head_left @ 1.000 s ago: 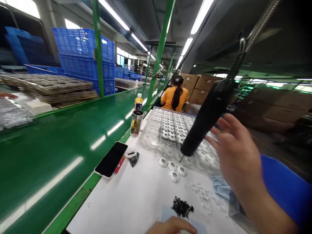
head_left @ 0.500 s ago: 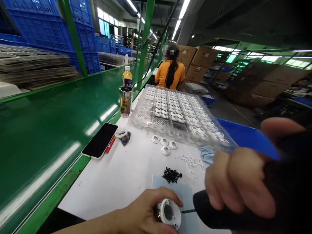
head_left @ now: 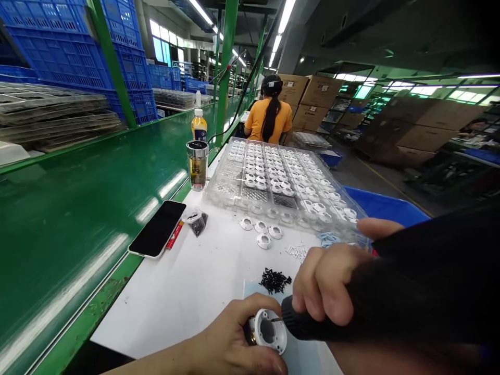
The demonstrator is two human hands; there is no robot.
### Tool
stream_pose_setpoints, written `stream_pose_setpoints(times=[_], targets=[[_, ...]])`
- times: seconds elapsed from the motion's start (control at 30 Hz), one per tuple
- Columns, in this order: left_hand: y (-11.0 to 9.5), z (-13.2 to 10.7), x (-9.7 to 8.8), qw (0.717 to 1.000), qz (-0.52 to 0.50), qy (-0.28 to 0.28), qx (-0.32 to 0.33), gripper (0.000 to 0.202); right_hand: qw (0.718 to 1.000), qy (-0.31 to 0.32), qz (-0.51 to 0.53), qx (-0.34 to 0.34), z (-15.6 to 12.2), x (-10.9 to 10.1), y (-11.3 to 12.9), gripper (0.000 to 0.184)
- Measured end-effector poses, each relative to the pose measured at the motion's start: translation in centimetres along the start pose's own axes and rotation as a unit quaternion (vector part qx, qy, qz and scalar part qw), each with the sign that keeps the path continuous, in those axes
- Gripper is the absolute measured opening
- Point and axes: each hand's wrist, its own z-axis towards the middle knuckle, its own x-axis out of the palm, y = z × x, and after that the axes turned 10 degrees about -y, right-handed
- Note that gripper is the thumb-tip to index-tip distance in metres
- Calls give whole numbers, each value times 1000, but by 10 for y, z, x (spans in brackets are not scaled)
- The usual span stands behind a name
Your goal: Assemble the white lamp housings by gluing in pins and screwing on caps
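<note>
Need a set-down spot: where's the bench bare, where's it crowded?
Bare: white tabletop between the black smartphone, the loose white ring parts, the black screw pile and the left hand. Crowded: the far end under the clear plastic blister tray, and the near right, where the right hand holds a black electric screwdriver to the white round housing.

Factory assembly line: green conveyor belt (head_left: 78,208), stacked blue crates (head_left: 74,47), cartons (head_left: 324,99).

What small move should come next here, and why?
Probably press the driver straight in and run it: its bit sits at the rim of the white housing, the left hand grips the housing, and the right hand wraps the driver.
</note>
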Motion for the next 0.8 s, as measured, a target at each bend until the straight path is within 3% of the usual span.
stream_pose_setpoints(times=[0.17,0.33,0.57,0.8], targets=[[-5,0,1,1000,-7,-1,-8,57,999,-30,-10,27,-7,4,0,45],[-6,0,1,1000,-18,8,-10,54,996,-57,1,75,-11,0,-1,58],[-9,1,3,1000,-23,3,4,58,995,-49,3,84,-4,15,1,49],[-13,0,5,999,29,-2,18,68,991,-81,-9,106,1,33,3,41]])
